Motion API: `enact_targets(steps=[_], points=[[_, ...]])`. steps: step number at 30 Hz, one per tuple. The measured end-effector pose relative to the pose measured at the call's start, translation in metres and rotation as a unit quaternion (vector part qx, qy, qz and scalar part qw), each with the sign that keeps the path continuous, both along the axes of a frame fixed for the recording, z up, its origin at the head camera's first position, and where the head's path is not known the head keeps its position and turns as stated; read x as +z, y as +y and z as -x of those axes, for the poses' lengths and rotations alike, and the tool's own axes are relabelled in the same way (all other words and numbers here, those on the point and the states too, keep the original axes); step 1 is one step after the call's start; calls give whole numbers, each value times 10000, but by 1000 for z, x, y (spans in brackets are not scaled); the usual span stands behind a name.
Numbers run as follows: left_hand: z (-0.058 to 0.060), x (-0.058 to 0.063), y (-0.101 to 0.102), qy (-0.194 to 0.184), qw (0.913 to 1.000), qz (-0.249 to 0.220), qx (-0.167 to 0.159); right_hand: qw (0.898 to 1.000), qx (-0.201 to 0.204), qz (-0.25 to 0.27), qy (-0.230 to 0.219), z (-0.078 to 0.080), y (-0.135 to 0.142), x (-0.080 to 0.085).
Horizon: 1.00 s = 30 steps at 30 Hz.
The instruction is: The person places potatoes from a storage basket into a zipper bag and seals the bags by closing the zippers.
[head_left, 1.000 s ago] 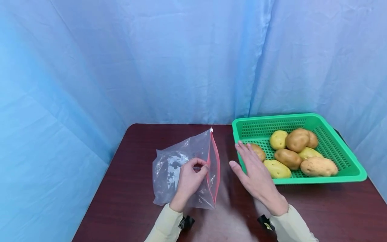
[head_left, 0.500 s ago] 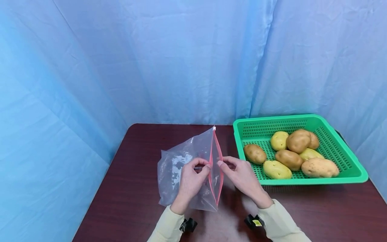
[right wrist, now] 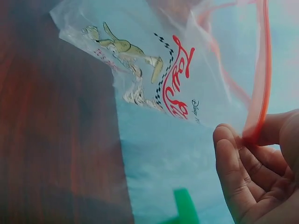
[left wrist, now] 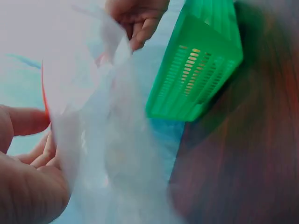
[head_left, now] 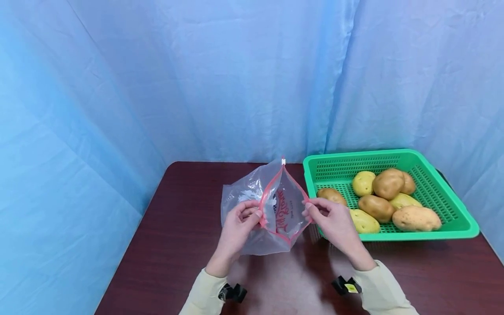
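A clear slider zip bag (head_left: 246,186) with a red-pink zip edge is held above the table, its mouth spread wide. My left hand (head_left: 238,227) pinches the left lip of the mouth. The right lip is pinched by my right hand (head_left: 338,225), thumb against fingers. At the far end of the zip sits a white slider (head_left: 283,161). Red lettering and a cartoon figure are printed on the bag (right wrist: 154,60) in the right wrist view. Several potatoes (head_left: 376,208) lie in a green basket (head_left: 393,237), just right of my right hand.
The dark wooden table (head_left: 169,262) runs under everything. Behind it hangs a light blue curtain (head_left: 236,87). The basket's near left corner is close to my right hand, partly behind it.
My right hand came from beside the basket to the bag's right lip and pinched it. Both hands then moved apart, widening the mouth; the bag rose and turned its opening upward.
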<state>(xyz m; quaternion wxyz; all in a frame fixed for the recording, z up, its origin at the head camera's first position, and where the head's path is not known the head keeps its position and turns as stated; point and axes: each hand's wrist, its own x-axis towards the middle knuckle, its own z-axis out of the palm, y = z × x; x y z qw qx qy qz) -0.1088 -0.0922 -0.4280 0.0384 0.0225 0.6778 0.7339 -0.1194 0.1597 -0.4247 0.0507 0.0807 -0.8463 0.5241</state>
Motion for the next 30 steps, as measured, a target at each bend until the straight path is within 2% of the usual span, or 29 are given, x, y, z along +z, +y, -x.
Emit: enact_targets(steps=[4,6,11,13,19,22,24,30], points=[[-1,6,-14,-3,9997,98,-228,9987,-316,-336,222,-2,12,5],[-2,9,-20,8,9997,93,-220,9973,-453,-469,333,-3,18,8],[-3,13,-31,-44,9992,-386,-51,9961,-552,-489,489,-5,30,12],[-5,14,-31,-94,9986,-519,-77,9957,-526,-507,570,-6,31,11],[-10,13,-15,-296,9933,-960,-577,9894,-424,-839,1105,-8,21,3],[-11,12,-5,-296,9924,-969,-705,9866,-359,-964,1263,-10,14,-2],[-11,10,0,-246,9931,-893,-721,9867,-291,-969,1270,-11,10,-5],[-10,6,14,-89,9967,-640,-492,9876,-216,-1070,1124,-14,13,-7]])
